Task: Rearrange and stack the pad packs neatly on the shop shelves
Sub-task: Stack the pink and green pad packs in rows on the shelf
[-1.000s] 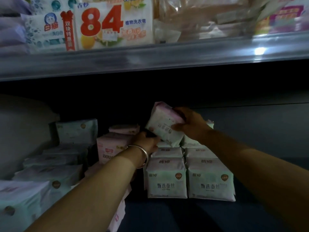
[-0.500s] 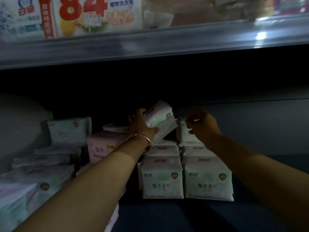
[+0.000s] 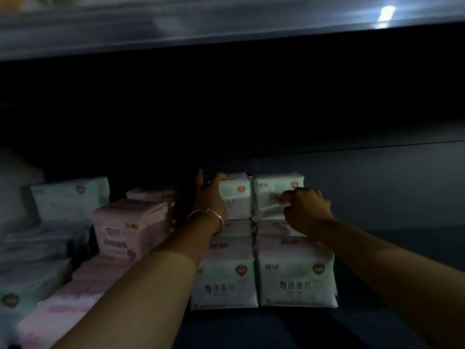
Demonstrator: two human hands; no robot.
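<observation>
Two green-white pad packs stand upright side by side at back of two rows, centre of lower shelf (image 3: 377,331): left back pack (image 3: 236,197), right back pack (image 3: 274,190). Left hand (image 3: 210,200) grips left edge of left back pack, fingers curled over top. Right hand (image 3: 305,210) at 3 o'clock, curled fingers pinch front of right back pack. Front packs (image 3: 297,280) at 6 o'clock. Pink pack (image 3: 125,227) at 9 o'clock. Bracelet (image 3: 211,217) on left wrist.

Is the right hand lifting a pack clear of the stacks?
No: the right hand rests against the front of the top right pack, which sits upright on its stack beside the top left pack.
</observation>
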